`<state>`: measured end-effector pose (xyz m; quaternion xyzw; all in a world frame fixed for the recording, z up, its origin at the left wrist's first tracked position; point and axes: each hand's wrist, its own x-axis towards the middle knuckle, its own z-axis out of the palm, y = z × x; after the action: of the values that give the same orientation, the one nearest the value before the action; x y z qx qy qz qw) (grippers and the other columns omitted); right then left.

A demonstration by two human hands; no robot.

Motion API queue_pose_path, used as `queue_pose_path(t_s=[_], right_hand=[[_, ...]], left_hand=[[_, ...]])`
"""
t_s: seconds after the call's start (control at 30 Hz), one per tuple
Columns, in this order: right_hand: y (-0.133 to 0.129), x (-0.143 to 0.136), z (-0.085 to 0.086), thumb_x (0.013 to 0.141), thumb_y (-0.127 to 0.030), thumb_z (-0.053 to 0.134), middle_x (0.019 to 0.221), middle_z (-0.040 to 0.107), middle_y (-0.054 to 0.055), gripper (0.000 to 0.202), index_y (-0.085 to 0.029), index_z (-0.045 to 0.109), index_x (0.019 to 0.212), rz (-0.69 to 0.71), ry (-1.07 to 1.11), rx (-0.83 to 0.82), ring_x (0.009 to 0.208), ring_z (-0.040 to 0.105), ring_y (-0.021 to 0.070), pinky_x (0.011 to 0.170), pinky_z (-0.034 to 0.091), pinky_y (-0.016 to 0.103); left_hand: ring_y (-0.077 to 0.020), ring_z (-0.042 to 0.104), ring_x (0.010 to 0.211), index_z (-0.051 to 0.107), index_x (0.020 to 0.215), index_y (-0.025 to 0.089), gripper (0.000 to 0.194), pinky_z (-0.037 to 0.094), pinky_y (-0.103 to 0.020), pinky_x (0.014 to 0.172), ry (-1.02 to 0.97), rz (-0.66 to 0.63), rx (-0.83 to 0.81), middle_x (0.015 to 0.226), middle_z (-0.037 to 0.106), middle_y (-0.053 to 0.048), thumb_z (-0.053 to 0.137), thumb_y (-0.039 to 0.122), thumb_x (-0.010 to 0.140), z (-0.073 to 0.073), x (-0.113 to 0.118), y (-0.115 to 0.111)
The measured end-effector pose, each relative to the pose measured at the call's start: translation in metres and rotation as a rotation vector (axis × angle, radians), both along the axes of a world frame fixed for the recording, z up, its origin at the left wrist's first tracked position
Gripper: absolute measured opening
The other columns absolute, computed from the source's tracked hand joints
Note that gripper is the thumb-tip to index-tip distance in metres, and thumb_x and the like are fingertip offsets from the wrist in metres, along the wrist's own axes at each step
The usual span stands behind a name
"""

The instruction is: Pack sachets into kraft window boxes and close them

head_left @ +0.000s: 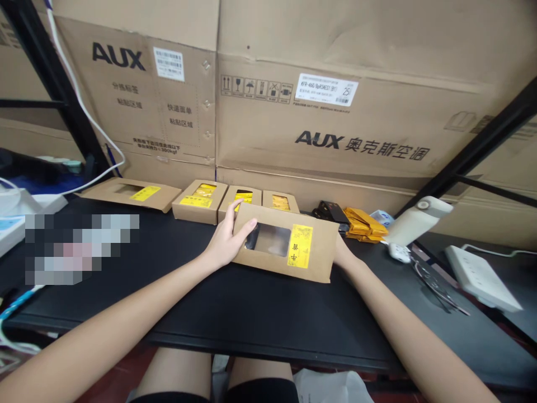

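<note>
A flat brown cardboard window box (271,242) with a yellow label (300,246) is held up over the black table, tilted towards me. My left hand (229,238) grips its left end, thumb on the front face beside the clear window and the other fingers along the edge. At the right end is my right hand (342,253), mostly behind the cardboard, so its fingers are hidden. Through the window the box looks largely unfilled, with a dark patch at the left. Behind it stand three window boxes with yellow packets showing: one at left (200,201), one in the middle (241,196), one at right (280,200).
Another flat window box (130,193) lies at the back left. Orange packets (364,224) and black packets (331,212) are piled at right, near a pale bottle (419,221), glasses (436,285) and a power strip (482,277). Large AUX cartons (335,33) wall off the back.
</note>
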<state>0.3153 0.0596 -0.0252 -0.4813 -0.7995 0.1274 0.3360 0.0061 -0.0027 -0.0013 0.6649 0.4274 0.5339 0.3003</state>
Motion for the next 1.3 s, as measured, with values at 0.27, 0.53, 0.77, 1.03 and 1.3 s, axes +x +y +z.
queue_pose_path(t_s=[0.27, 0.53, 0.77, 1.03, 1.3], right_hand=[[-0.005, -0.008, 0.008, 0.072, -0.034, 0.057, 0.093, 0.072, 0.007, 0.020, -0.022, 0.071, 0.079, -0.003, 0.012, 0.038, 0.089, 0.065, 0.0316, 0.073, 0.055, 0.044], [-0.005, -0.007, 0.005, 0.069, -0.031, 0.058, 0.097, 0.071, 0.011, 0.027, -0.016, 0.069, 0.087, -0.193, 0.119, 0.020, 0.091, 0.065, 0.0339, 0.080, 0.052, 0.048], [0.001, -0.011, 0.007, 0.075, -0.040, 0.057, 0.099, 0.071, 0.005, 0.031, -0.019, 0.063, 0.096, -0.145, 0.792, -0.202, 0.104, 0.064, 0.0261, 0.092, 0.050, 0.043], [-0.005, -0.010, 0.026, 0.084, -0.052, 0.042, 0.121, 0.064, 0.005, 0.042, -0.021, 0.061, 0.106, 0.027, 1.095, -0.452, 0.113, 0.060, 0.0248, 0.091, 0.053, 0.043], [-0.011, -0.008, 0.033, 0.082, -0.043, 0.049, 0.119, 0.065, 0.004, 0.030, -0.023, 0.058, 0.103, -0.008, 1.100, -0.569, 0.111, 0.061, 0.0235, 0.089, 0.054, 0.044]], left_hand=[[-0.0244, 0.052, 0.122, 0.032, 0.135, 0.020, 0.061, 0.037, -0.038, 0.105, -0.072, 0.033, -0.051, 0.128, 0.058, -0.011, 0.053, 0.048, 0.085, 0.001, 0.000, 0.002], [-0.0241, 0.051, 0.124, 0.032, 0.135, 0.020, 0.061, 0.037, -0.037, 0.105, -0.104, 0.050, -0.068, 0.131, 0.055, -0.011, 0.054, 0.048, 0.085, 0.000, -0.001, 0.004], [-0.0246, 0.051, 0.123, 0.032, 0.135, 0.021, 0.061, 0.037, -0.039, 0.105, -0.087, 0.061, -0.063, 0.132, 0.055, -0.011, 0.053, 0.049, 0.084, 0.000, -0.001, 0.003], [-0.0266, 0.048, 0.126, 0.034, 0.133, 0.021, 0.062, 0.036, -0.041, 0.106, -0.102, 0.146, -0.017, 0.129, 0.056, -0.012, 0.054, 0.051, 0.083, -0.003, -0.005, 0.010], [-0.0249, 0.050, 0.124, 0.037, 0.129, 0.023, 0.057, 0.037, -0.040, 0.105, -0.191, 0.180, 0.003, 0.134, 0.052, -0.011, 0.055, 0.052, 0.083, -0.003, -0.006, 0.012]])
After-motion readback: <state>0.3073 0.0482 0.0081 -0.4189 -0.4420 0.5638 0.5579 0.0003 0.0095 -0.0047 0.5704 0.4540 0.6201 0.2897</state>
